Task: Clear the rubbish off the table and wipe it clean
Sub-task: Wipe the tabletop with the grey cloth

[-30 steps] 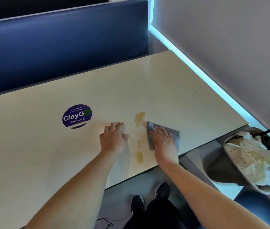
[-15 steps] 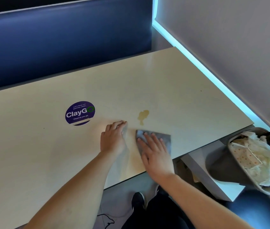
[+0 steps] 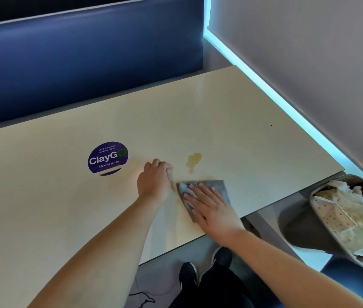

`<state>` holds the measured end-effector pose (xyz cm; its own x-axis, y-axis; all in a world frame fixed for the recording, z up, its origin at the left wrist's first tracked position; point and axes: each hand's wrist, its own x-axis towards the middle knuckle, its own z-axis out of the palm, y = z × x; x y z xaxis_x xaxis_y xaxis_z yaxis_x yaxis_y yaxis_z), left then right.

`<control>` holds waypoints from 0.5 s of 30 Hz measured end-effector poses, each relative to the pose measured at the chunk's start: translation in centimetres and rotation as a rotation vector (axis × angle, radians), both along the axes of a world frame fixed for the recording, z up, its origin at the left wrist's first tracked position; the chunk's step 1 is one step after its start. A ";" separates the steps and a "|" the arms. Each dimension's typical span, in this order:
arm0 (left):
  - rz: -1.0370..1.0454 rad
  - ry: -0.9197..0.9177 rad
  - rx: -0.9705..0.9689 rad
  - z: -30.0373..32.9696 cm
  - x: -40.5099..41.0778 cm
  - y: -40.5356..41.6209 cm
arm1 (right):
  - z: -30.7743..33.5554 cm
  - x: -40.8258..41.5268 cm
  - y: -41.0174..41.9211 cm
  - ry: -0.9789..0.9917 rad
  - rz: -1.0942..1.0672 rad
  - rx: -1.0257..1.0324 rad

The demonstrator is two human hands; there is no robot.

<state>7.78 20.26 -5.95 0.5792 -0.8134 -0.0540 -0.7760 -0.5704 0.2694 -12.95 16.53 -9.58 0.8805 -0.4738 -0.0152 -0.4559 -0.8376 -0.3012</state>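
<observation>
A grey cloth (image 3: 217, 187) lies flat on the cream table (image 3: 231, 121) near its front edge. My right hand (image 3: 211, 207) presses on the cloth with straight, spread fingers. Just left of it my left hand (image 3: 155, 181) rests on the table top with its fingers curled under, holding nothing. A yellowish spill (image 3: 194, 161) sits on the table a little beyond the cloth.
A purple round ClayGo sticker (image 3: 107, 160) is stuck to the table left of my hands. A grey tray (image 3: 318, 194) with crumpled paper rubbish (image 3: 351, 221) and black utensils stands to the right, below table level. A blue bench back (image 3: 87, 63) runs behind the table.
My right hand slid the cloth leftward along the front edge, over the two smaller spill spots, which no longer show. My left hand stayed in place.
</observation>
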 end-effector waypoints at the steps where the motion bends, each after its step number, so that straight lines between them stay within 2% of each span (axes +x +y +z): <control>1: -0.013 -0.008 0.028 0.0 0.2 -0.3 | -0.2 -0.3 -1.4 0.006 -0.004 -0.002; 5: -0.007 0.076 0.114 -0.5 1.0 -0.9 | 0.1 0.7 -7.5 0.032 -0.382 0.081; 9: 0.035 0.142 0.231 0.1 1.4 -2.0 | 0.9 5.0 -11.3 0.032 -0.501 0.249; 12: 0.039 0.145 0.227 0.5 1.5 -2.1 | 1.3 7.7 -10.9 0.016 -0.420 0.263; 15: 0.007 0.148 0.200 0.2 2.2 -1.5 | 1.1 7.0 -6.9 0.019 -0.116 0.149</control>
